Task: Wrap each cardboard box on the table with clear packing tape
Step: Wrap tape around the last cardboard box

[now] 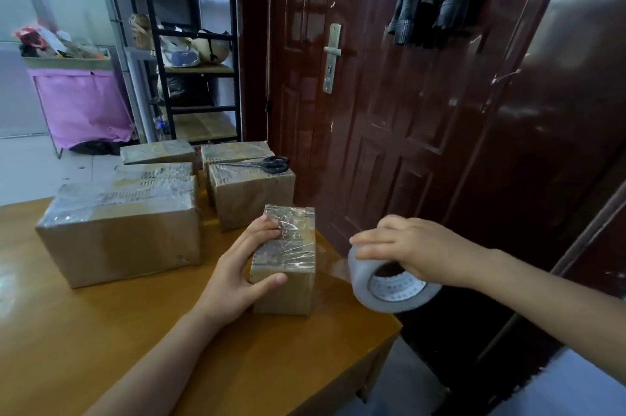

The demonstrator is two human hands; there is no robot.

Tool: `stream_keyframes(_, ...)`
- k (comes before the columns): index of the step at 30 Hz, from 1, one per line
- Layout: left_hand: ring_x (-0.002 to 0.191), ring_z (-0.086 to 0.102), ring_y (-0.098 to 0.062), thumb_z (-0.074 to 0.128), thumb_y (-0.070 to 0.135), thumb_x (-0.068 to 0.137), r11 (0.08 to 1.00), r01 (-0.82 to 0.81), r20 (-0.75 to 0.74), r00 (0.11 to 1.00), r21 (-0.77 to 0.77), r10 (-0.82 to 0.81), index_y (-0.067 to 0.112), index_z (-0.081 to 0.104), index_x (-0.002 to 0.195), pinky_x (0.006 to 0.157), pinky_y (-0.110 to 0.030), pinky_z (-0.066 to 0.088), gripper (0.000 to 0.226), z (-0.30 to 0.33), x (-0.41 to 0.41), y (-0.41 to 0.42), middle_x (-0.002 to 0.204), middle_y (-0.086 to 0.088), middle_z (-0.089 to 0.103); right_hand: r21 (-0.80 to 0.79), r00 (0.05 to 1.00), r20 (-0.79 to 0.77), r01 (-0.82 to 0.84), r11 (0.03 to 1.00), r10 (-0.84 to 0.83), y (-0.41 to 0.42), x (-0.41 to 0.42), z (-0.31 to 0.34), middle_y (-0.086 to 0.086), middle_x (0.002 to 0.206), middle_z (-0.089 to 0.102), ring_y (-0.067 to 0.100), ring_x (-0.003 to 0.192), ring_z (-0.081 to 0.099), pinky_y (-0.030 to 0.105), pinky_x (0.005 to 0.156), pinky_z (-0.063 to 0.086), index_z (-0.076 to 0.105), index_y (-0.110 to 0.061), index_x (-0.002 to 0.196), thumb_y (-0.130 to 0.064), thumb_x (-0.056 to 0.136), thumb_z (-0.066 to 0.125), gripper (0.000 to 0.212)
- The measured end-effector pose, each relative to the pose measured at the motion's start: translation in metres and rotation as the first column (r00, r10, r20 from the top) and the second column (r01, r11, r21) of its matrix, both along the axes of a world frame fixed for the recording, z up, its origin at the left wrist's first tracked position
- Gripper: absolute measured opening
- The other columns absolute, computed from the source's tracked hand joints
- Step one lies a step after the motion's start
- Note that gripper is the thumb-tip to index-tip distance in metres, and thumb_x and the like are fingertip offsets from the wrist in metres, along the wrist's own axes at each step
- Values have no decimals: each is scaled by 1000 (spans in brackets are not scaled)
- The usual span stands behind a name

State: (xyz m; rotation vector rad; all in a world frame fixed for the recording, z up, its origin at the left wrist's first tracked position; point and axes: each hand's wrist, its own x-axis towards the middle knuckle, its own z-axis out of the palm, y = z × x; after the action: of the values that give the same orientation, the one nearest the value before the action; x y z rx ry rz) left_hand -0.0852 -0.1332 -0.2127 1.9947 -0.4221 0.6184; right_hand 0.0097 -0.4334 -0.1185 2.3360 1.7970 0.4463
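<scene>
Wooden surface [101, 331]: back boxes [118, 229] look taped; left hand [237, 276] grips small box [284, 266], half-wrapped; right hand [416, 246] holds tape roll [389, 283].

Single view: head-worn, wide-angle. Faces forward and down over the bench [101, 331] corner, close to both forearms at the bottom edge. Far field: door [423, 127] ahead and right, shelf [196, 43] at upper left. Edges bowed by the lens.
</scene>
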Motion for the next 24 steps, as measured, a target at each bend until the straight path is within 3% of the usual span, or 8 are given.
stream_keyframes(6, 123, 51, -3, 37, 84, 79, 995, -96, -147, 984, 25, 99, 32, 67, 107, 100, -38, 46, 66, 37, -7, 0, 122, 15, 62, 36, 1000, -14, -10, 999, 11, 17, -2, -2, -16, 128, 59, 16, 94, 59, 23, 61, 39, 60, -34, 118, 13, 60, 76, 77)
stream_keyframes(9, 78, 56, -5, 28, 91, 72, 872, -268, -241, 890, 410, 387, 22, 60, 80, 63, -31, 47, 77, 81, -3, -29, 90, 11, 56, 37, 1000, -2, -28, 999, 28, 26, -6, -1, -13, 126, 62, 17, 93, 59, 25, 60, 42, 63, -31, 115, 12, 63, 76, 69)
stream_keyframes(12, 109, 48, -21, 40, 85, 74, 631, -274, -225, 773, 726, 593, 11, 52, 113, 79, -33, 46, 84, 97, 10, -64, 116, -2, 47, 51, 999, 11, -31, 998, 31, 28, -10, 1, -9, 120, 64, 20, 89, 61, 27, 56, 44, 65, -28, 111, 11, 60, 78, 65)
stream_keyframes(15, 132, 26, -29, 62, 61, 81, 620, -260, -270, 729, 741, 629, 10, 29, 139, 97, -36, 40, 84, 93, 18, -77, 136, -8, 30, 42, 1000, -14, -1, 999, 1, 19, -12, 2, -8, 127, 62, 22, 93, 61, 29, 58, 47, 63, -27, 120, 15, 62, 75, 72)
stream_keyframes(18, 126, 32, -29, 73, 46, 76, 765, -333, -321, 762, 551, 563, 14, 33, 134, 92, -38, 43, 78, 89, 17, -67, 133, -6, 31, 97, 996, -81, 44, 994, -36, 12, -15, 14, -8, 137, 56, 23, 108, 57, 35, 71, 51, 58, -27, 132, 15, 71, 65, 74)
stream_keyframes(20, 118, 42, -27, 79, 43, 68, 912, -370, -465, 786, 175, 408, 17, 38, 130, 89, -42, 49, 78, 89, 15, -55, 129, -5, 37, 147, 997, -75, 38, 988, -28, 15, -18, 29, -8, 138, 55, 23, 110, 56, 38, 74, 52, 56, -26, 134, 16, 70, 62, 77)
stream_keyframes(22, 105, 54, -26, 80, 41, 63, 892, -379, -586, 791, -248, 173, 19, 41, 130, 81, -41, 52, 81, 84, 10, -43, 124, -5, 46, 203, 999, -45, 19, 979, -10, 24, -22, 44, -6, 136, 57, 24, 108, 58, 40, 73, 53, 56, -26, 134, 17, 69, 60, 78)
stream_keyframes(24, 102, 56, -25, 79, 40, 60, 818, -377, -636, 771, -434, 18, 21, 41, 134, 77, -38, 50, 86, 73, 2, -34, 125, -5, 49, 232, 1000, -6, -10, 973, 12, 37, -26, 54, -3, 135, 57, 25, 107, 59, 41, 74, 54, 55, -27, 135, 15, 70, 61, 77)
